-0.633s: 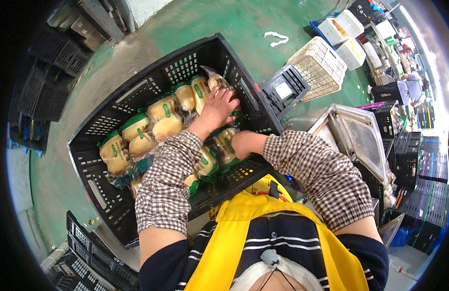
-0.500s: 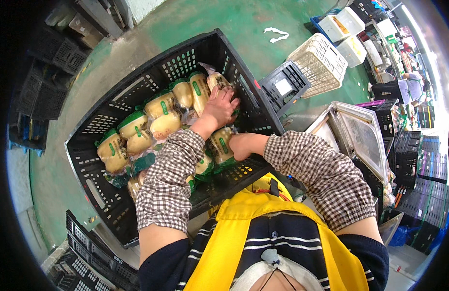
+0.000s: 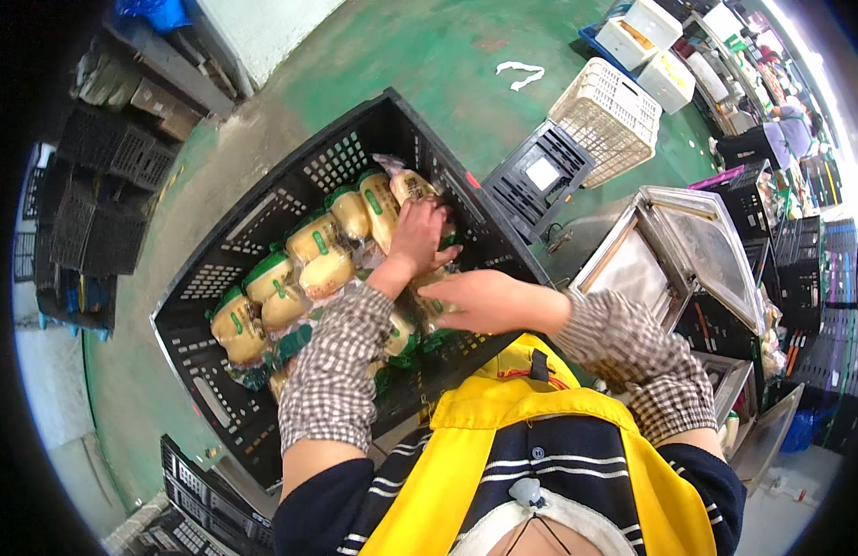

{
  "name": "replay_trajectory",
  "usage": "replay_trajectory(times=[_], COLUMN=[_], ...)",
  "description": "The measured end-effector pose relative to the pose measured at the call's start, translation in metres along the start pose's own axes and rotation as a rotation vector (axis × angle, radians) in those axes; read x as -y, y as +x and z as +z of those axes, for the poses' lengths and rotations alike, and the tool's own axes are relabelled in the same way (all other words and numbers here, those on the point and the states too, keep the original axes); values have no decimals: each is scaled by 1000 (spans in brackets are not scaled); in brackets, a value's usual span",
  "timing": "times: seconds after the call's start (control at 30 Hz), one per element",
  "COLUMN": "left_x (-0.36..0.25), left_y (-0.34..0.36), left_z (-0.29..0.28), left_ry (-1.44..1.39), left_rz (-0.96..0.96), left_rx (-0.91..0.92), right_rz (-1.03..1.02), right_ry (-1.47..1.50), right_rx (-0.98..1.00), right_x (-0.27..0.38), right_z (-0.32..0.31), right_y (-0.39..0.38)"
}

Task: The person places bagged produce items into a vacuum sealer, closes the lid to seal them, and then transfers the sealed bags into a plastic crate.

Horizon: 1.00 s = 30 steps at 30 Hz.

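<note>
Clear plastic packets of pale yellow, plump pieces with green labels [image 3: 318, 239] lie in rows inside a black slatted crate [image 3: 199, 371]. My left hand [image 3: 422, 236] rests over the packets at the crate's far right, its thumb spread from the fingers, beside an end packet [image 3: 409, 187]. Just nearer, my right hand [image 3: 489, 301] reaches in from the right, fingers stretched against a packet [image 3: 427, 295] close to the right wall. That packet is partly hidden by both hands. My left forearm covers some of the nearer packets.
A cream basket [image 3: 607, 120] and a black folded crate [image 3: 540, 176] stand beyond the right wall. A metal-framed box with a raised lid [image 3: 702, 246] is to the right. Black crates [image 3: 100, 218] are stacked at left, with more [image 3: 207, 505] at lower left. A person [image 3: 788, 137] works far right.
The view has shifted, so the crate appears lower and further right. My right hand has moved up over the packet's edge with its fingers extended. My left hand's thumb now shows apart.
</note>
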<state>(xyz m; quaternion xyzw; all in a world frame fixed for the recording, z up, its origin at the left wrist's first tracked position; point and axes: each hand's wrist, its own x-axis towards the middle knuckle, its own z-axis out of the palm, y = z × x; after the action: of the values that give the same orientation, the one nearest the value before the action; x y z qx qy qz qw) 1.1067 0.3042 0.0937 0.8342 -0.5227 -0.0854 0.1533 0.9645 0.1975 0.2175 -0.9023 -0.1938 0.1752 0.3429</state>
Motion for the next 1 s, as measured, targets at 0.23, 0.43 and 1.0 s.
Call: replay_trajectory(times=[0.23,0.43,1.0], left_x=[75,110,-363], left_y=[18,21,57], left_z=[51,69,-35], left_ry=[171,372,781], left_rz=[-7,-77,-271], left_rx=[-344,-318,-605], right_rz=[72,130,1310], right_ry=[473,273,-198], right_rx=[-444,-469,-1942], right_x=[27,-15,-301], right_z=[-13,-14,35], right_y=[-111,-201,-889])
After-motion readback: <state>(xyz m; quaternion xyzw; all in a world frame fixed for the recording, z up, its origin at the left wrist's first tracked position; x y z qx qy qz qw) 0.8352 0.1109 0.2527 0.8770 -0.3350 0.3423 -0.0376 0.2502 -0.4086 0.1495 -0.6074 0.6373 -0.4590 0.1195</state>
